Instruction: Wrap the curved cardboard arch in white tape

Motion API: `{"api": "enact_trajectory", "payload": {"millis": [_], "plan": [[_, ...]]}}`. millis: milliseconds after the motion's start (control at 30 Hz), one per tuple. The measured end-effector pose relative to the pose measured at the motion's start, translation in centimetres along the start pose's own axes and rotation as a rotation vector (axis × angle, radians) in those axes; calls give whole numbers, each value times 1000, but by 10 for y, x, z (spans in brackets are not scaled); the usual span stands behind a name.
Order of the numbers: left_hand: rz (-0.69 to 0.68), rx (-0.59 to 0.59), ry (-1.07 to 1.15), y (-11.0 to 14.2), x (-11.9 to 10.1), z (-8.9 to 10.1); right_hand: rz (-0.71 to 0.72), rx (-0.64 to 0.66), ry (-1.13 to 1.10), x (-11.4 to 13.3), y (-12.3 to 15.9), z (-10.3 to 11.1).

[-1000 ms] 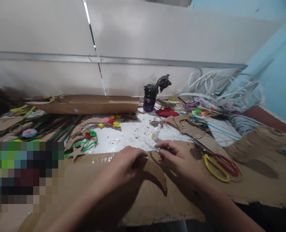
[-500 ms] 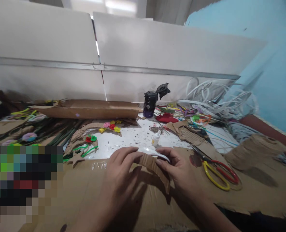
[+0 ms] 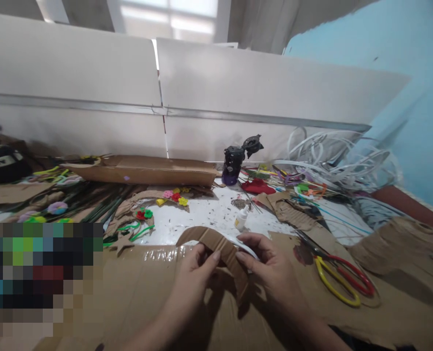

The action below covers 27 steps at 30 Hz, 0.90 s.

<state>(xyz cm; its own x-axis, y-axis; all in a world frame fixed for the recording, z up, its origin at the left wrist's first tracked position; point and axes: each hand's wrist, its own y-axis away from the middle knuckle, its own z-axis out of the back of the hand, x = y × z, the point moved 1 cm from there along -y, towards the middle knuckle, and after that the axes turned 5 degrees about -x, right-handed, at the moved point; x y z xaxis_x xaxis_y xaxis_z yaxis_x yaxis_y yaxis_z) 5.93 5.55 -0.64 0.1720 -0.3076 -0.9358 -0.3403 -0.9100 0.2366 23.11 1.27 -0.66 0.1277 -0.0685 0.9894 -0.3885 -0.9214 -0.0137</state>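
Note:
A curved, crescent-like strip of brown cardboard [image 3: 216, 243] is held up between both hands above the cardboard sheet [image 3: 128, 292]. My left hand [image 3: 196, 273] pinches its lower edge near the middle, thumb on the front face. With thumb and fingers closed, my right hand [image 3: 269, 263] grips the strip's right side. A thin white band [image 3: 248, 249] shows behind the cardboard, between it and my right fingers; how far it runs is hidden. Just beyond my hands stands a small white glue bottle [image 3: 241, 218].
Scissors [image 3: 343, 280] with red and yellow handles lie to the right, beside a roll of brown burlap [image 3: 395, 248]. Left are a cardboard star [image 3: 122, 243] and small craft flowers [image 3: 174, 196]. At the back stand a dark bottle [image 3: 233, 165] and a long cardboard tray [image 3: 158, 176].
My left hand has shifted from the strip's upper left end to its lower edge, so more of the curved front shows. My right hand keeps its grip. The view has tilted slightly up.

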Motion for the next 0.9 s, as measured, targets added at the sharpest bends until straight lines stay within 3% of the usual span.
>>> {"api": "enact_trajectory", "payload": {"millis": [267, 400, 567, 900], "plan": [[87, -51, 148, 6, -31, 5, -351, 135, -106, 13, -7, -3], [90, -116, 133, 0, -42, 15, -274, 224, 13, 27, -15, 0], [70, -89, 77, -12, -33, 27, -166, 201, 73, 37, -26, 2], [0, -168, 153, -15, -15, 23, -9, 250, 340, 41, -31, -19]]}}
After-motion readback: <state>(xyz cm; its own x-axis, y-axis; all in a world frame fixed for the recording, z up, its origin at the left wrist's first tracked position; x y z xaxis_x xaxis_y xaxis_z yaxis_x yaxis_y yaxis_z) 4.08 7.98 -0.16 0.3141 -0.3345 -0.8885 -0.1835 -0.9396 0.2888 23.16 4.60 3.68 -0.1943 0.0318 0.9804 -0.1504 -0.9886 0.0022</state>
